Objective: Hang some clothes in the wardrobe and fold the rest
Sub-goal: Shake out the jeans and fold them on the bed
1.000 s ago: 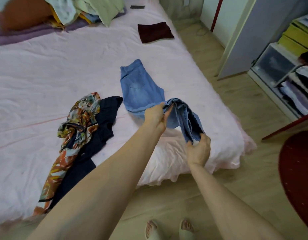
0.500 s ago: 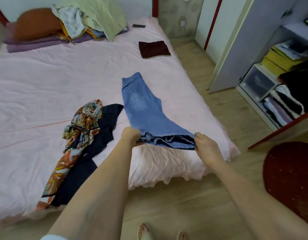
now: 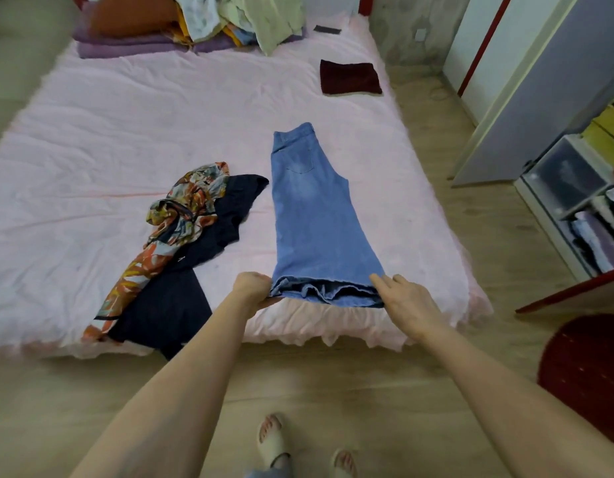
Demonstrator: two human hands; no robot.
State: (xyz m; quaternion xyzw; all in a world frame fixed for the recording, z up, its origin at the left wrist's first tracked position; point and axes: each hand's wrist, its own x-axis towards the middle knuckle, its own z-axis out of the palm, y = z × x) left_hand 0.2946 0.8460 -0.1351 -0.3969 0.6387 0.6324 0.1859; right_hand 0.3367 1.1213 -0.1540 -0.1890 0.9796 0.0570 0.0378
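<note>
Light blue jeans lie stretched flat on the pink bed, legs stacked, waist pointing away from me. My left hand grips the left corner of the hem near the bed's front edge. At the hem's right corner is my right hand, thumb on top of the denim and fingers tucked beneath it. A floral patterned garment and a dark navy garment lie crumpled just left of the jeans. A folded maroon cloth rests at the far right of the bed.
A pile of loose clothes and an orange pillow sit at the head of the bed. An open wardrobe with shelves and a clear drawer stands at right. A dark red rug covers the wooden floor nearby.
The jeans were bunched up between my hands; both hands have drawn the hem apart and toward me, so the jeans now lie straight and flat on the bed.
</note>
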